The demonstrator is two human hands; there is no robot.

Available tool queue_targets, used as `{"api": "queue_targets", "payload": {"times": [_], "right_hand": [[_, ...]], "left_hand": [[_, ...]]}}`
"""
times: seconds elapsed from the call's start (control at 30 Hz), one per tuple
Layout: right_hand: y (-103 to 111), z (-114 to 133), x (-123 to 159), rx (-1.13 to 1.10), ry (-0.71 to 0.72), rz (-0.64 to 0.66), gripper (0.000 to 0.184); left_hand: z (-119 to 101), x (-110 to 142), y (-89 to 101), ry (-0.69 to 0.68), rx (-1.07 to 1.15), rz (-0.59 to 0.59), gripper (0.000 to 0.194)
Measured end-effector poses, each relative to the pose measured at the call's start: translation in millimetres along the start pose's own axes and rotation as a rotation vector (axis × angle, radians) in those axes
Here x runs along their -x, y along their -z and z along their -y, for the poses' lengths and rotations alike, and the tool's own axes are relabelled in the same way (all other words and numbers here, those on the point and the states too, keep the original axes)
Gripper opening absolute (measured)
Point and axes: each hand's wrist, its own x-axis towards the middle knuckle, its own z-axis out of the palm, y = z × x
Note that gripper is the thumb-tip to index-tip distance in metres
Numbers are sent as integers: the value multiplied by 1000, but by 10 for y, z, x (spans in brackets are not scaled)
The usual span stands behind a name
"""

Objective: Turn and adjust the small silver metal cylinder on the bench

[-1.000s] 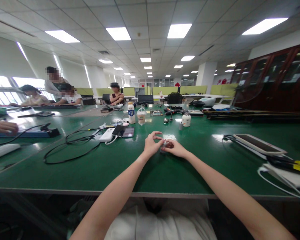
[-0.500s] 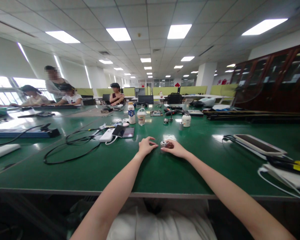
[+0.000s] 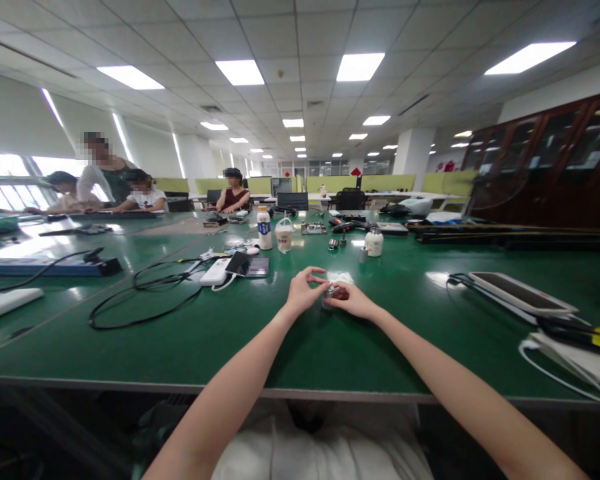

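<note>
A small silvery cylinder [image 3: 326,305] with a round top stands on the green table in front of me, partly covered by my fingers; its exact kind cannot be made out. My right hand [image 3: 354,301] is closed around its right side, thumb toward me. From the left, my left hand [image 3: 303,292] has its thumb and fingertips at the top of the cylinder, pinching there, with one finger arched above. Beyond my hands stand another small grey metal cylinder [image 3: 363,255] and a white round jar [image 3: 374,243].
On the left lie a phone [image 3: 250,264], a white power bank [image 3: 216,272] and a looped black cable [image 3: 145,325]. Further back are a bottle [image 3: 264,230] and a lidded cup [image 3: 284,237]. A flat device [image 3: 523,293] with cables lies right. Several people sit or stand at the far left.
My left hand has moved right, from beside the silvery cylinder onto its top. The right hand stays around it. A person standing at the far left has leaned over.
</note>
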Motion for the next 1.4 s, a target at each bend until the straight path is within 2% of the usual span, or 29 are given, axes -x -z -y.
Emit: {"api": "queue_targets", "payload": {"times": [0.23, 0.57, 0.77, 0.87, 1.0, 1.13, 1.27, 1.4], "right_hand": [[3, -11, 0, 2, -1, -1, 46], [-2, -17, -4, -5, -4, -7, 47], [9, 8, 15, 13, -11, -10, 46], [12, 12, 17, 20, -16, -11, 44], [14, 12, 19, 20, -19, -10, 42], [13, 8, 20, 15, -15, -6, 41], [10, 1, 15, 10, -12, -6, 43], [7, -3, 7, 3, -3, -4, 47]], "left_hand": [[-48, 15, -8, -18, -21, 29, 32], [-60, 7, -24, 2, -59, -40, 38], [147, -51, 77, 96, -110, -107, 33], [315, -21, 134, 167, -172, -30, 28], [429, 19, 124, 171, -195, 24, 34], [366, -11, 98, 140, -160, -14, 32], [187, -54, 67, 81, -64, -92, 32], [29, -37, -34, 8, 14, -58, 35]]}}
